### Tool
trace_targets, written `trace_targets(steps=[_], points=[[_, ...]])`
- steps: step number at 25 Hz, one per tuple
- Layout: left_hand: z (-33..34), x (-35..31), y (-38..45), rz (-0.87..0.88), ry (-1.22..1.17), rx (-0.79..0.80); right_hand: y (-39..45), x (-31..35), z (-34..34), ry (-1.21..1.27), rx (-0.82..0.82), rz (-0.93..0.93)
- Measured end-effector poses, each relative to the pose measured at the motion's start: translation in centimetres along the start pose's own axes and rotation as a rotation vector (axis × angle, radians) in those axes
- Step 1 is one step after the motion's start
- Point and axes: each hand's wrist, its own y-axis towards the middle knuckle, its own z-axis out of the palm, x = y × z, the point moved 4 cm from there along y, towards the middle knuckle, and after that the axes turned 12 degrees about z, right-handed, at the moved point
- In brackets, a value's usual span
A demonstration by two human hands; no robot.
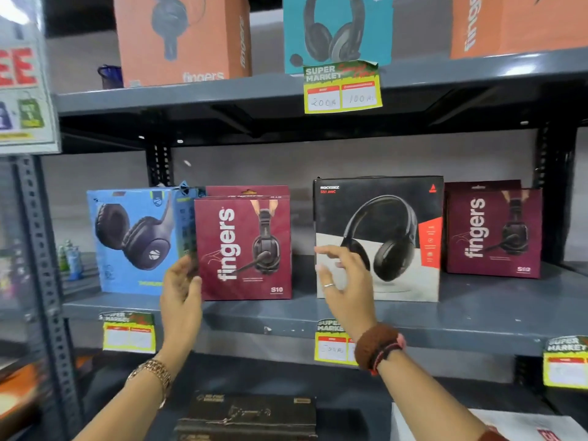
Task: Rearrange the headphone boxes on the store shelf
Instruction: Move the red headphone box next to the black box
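Now my left hand (182, 289) rests open against the left edge of a maroon headphone box (243, 248), fingers spread, gripping nothing; it seems placed to steady or slide that box. My right hand (345, 281) hovers open, fingers wide, in front of the lower left corner of a black headphone box (378, 238), and I cannot tell whether it touches. Between my hands lies a bare strip of shelf (477, 313), room for either box to move. Left of my left hand a blue box (133, 241) stands touching the maroon one. Right of my right hand, past the black box, another maroon box (494, 232) stands near it.
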Motion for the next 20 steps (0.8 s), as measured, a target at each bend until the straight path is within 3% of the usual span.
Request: trace_targets(steps=[3,7,10,15,20], points=[[-1.2,1.8,1.1,-0.150,0.069,0.064,0.3,-0.3,5.2,0.070,0.201,0.259],[-0.7,3.5,2.5,-0.266,0.114,0.234,0.8,-1.6,8.8,0.076,0.312,0.542],[0.2,3.4,2.3,-0.237,0.104,0.277,1.0,-2.1,9.4,0.039,0.322,0.573],[0.2,0.1,-0.3,-0.105,-0.005,0.279,0.5,-1.3,7.4,0.059,0.204,0.546],[0.0,-5.7,-4.5,0.027,-0.079,0.235,-1.8,0.5,0.7,0.273,0.094,0.395]])
